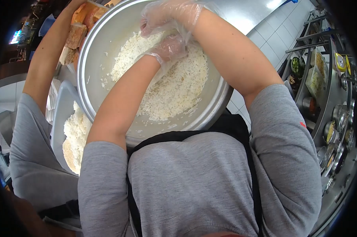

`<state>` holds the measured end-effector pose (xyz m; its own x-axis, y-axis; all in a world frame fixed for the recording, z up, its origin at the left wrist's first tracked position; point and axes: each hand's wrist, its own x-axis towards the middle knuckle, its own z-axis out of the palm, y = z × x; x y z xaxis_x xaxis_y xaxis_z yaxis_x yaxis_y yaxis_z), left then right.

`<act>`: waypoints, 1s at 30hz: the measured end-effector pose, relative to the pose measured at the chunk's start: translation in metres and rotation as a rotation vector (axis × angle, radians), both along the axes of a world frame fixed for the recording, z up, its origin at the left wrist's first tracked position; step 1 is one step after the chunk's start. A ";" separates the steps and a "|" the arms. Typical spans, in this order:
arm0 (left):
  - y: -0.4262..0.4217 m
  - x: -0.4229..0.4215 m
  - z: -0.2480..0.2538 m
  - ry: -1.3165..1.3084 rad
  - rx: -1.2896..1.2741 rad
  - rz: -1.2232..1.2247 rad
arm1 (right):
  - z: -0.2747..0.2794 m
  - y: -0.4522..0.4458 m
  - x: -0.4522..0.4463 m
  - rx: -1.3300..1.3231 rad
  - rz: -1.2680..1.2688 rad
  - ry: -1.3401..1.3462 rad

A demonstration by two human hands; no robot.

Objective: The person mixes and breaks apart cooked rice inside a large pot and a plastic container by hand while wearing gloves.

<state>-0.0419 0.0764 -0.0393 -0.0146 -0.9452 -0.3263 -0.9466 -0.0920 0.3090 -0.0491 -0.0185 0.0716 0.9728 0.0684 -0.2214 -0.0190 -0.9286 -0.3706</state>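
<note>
White cooked rice lies in a large round metal pot in front of my body, with loose grains stuck to its inner wall. Both my hands are inside, in clear plastic gloves. My left hand is down at the rice, its fingers curled and mostly hidden. Just above and beyond it, my right hand hangs over the far part of the rice, fingers bent inward. Whatever either hand grips is hidden.
Left of the pot, a pale plastic tub holds a white, clumped food. A co-worker's arm reaches past brown, crusty, bread-like pieces. A metal counter is beyond; at right, a rack carries food containers and metal bowls.
</note>
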 end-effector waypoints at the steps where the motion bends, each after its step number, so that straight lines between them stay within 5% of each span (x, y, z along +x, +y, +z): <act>1: 0.004 -0.001 -0.013 0.196 -0.191 0.133 | -0.015 -0.007 0.003 -0.001 0.002 -0.004; 3: 0.008 0.007 -0.029 0.366 -0.399 0.273 | -0.036 -0.017 0.008 0.196 -0.048 -0.001; 4: 0.008 0.013 -0.027 0.178 -0.527 0.052 | -0.026 -0.016 0.003 0.165 -0.075 0.018; 6: 0.009 0.019 -0.025 -0.054 -0.495 -0.154 | -0.009 -0.012 -0.003 0.116 -0.035 0.062; 9: 0.030 -0.028 0.045 -0.003 -0.261 0.107 | -0.003 -0.011 0.001 0.061 -0.010 0.119; 12: 0.022 -0.027 0.024 -0.192 -0.269 0.057 | 0.016 0.001 -0.012 0.151 -0.063 0.115; 17: 0.011 -0.017 0.002 -0.005 -0.317 0.123 | 0.017 0.005 -0.008 0.096 -0.117 0.096; 23: 0.013 -0.021 0.012 -0.064 -0.383 0.181 | 0.011 0.008 -0.003 0.007 -0.065 0.099; 25: 0.014 -0.013 0.001 -0.150 -0.565 0.034 | -0.003 0.003 0.004 0.127 -0.042 0.087; 27: 0.015 -0.014 0.008 -0.238 -0.422 0.020 | -0.010 -0.006 0.011 0.219 0.068 0.047; 30: 0.024 -0.005 0.024 0.041 -0.489 0.030 | 0.015 0.005 -0.003 0.108 -0.019 0.070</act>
